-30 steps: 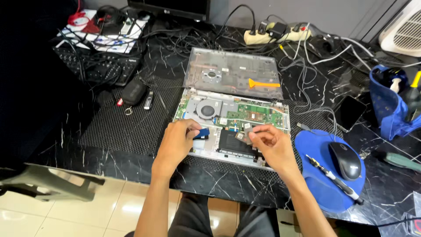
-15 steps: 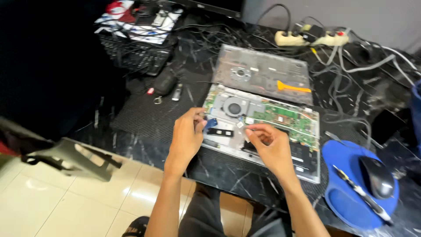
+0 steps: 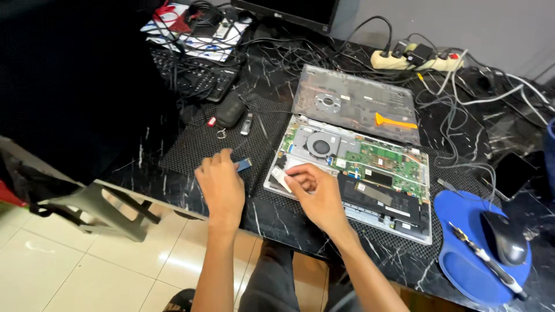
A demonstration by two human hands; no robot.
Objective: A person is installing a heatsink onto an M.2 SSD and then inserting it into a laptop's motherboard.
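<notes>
An open laptop point(image 3: 370, 173) lies with its inside showing: a round fan point(image 3: 319, 143), a green board point(image 3: 384, 160) and a black battery point(image 3: 378, 197). My left hand point(image 3: 221, 186) is over the black mat point(image 3: 196, 144) just left of the laptop, with a small blue part point(image 3: 243, 165) in its fingertips. My right hand point(image 3: 317, 193) rests on the laptop's near left corner, fingers pinched on a small white piece point(image 3: 281, 178). The grey bottom cover point(image 3: 347, 98) lies behind the laptop, and an orange pry tool point(image 3: 394, 121) lies on the cover.
A black mouse point(image 3: 504, 238) and a pen-like tool point(image 3: 484, 261) lie on a blue pad point(image 3: 462, 214) at right. Tangled cables and a power strip point(image 3: 416, 58) fill the back. A keyboard point(image 3: 193, 78), black pouch point(image 3: 229, 110), small stick point(image 3: 247, 122) and a grey stool point(image 3: 101, 209) are at left.
My left hand has moved left off the laptop onto the mat, carrying the blue part. My right hand stayed at the laptop's near left corner. The view shifted left.
</notes>
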